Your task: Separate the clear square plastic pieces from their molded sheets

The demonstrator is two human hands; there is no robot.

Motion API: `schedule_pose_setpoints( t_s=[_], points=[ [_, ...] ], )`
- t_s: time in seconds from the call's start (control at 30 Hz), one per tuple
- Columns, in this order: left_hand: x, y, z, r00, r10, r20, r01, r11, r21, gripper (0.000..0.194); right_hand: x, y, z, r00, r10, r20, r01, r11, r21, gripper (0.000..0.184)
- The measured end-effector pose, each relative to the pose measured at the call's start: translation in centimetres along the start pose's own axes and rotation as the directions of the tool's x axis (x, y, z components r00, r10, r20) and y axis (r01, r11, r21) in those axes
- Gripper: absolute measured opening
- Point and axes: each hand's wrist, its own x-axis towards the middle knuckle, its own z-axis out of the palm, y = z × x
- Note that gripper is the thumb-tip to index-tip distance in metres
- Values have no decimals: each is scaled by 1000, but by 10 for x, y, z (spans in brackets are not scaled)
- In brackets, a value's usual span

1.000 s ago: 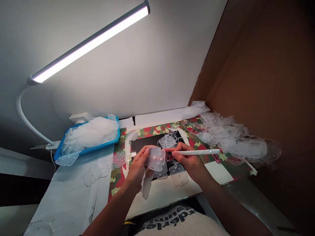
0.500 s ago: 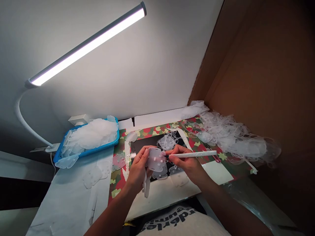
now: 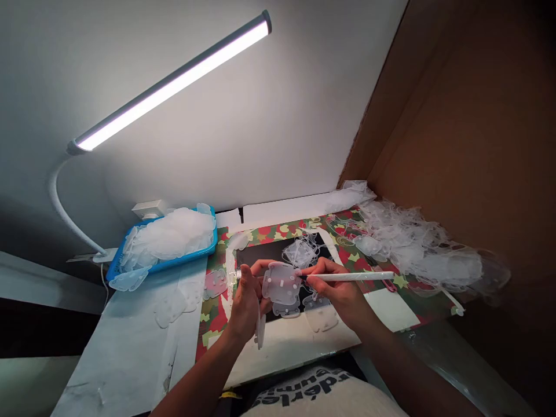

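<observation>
My left hand [image 3: 247, 301] grips a flat translucent plastic piece [image 3: 282, 284] with rounded lobes and several small raised studs. A second piece [image 3: 260, 331] hangs edge-on below that hand, and I cannot tell whether it is joined to the first. My right hand [image 3: 341, 289] pinches a long white stick-like tool [image 3: 351, 277], and its tip reaches the piece's right edge. A small metal tip [image 3: 237, 274] shows beside my left fingers. More translucent pieces [image 3: 299, 253] lie on the mat under my hands.
A blue tray [image 3: 174, 259] heaped with translucent pieces stands at the back left, and a tangled pile of plastic [image 3: 417, 249] lies at the right. Both border a camouflage-patterned mat [image 3: 212, 321] with a black panel [image 3: 260, 252]. A cardboard wall [image 3: 452, 127] rises at the right, and a desk lamp [image 3: 174, 81] hangs above.
My hands and the held piece have shifted slightly right in view. My left hand has turned the piece, and the metal tip now shows beside my fingers. The tool stays against the piece.
</observation>
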Motion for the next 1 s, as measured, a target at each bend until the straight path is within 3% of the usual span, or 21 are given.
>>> schedule_pose_setpoints(
  t_s=[0.1,0.27,0.8,0.9,1.0],
  points=[
    [0,1,1,1000,5,-5,-5,1000,-1,73,1,4,-1,1000,-17,3,17,1000,4,29],
    [0,3,0,1000,-12,-23,15,992,125,42,0,5,-2,999,-34,-28,33,999,-8,26],
    [-2,-3,-1,999,-21,-24,24,985,169,31,-3,-6,5,993,-119,-10,119,993,-13,24],
    [-4,-7,-3,1000,11,14,-14,961,275,26,-2,0,3,991,-135,-23,132,986,-104,22],
    [-5,-6,-17,999,38,3,-34,863,505,22,-1,8,-2,992,-117,-37,109,981,-160,22]
  ],
)
